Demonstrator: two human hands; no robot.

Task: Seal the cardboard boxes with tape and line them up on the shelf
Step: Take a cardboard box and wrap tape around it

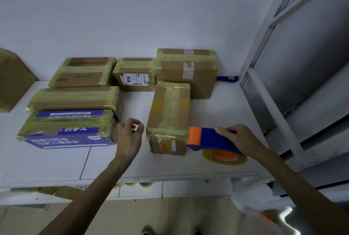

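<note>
My right hand (239,140) is curled over the top of a blue plastic tape dispenser with an orange front (213,141), gripping it firmly. A roll of clear yellowish tape on an orange hub (224,157) hangs below the dispenser, close to the near edge of the white shelf board (217,106). My left hand (130,136) hovers over the shelf to the left. Its fingers are loosely curled, thumb and forefinger are close together, and I see nothing held in it.

The dispenser's orange front touches the near right corner of a narrow brown cardboard box wrapped in yellowish tape (170,117). This box lies lengthwise from near to far, between my two hands.

To the left of my left hand sits a blue printed carton banded with tape (69,132). Just behind it lies a flat brown taped box (75,98).

Three more taped boxes stand against the far white wall:
- a low brown box (83,72) on the left
- a small brown box with a white shipping label (134,76) in the middle
- a tall brown box (187,72) on the right, just behind the narrow one

A blue handle (227,78) pokes out to the right of the tall box. Another brown box (13,81) is cut off by the left edge. A grey metal shelf upright (264,55) rises on the right.
</note>
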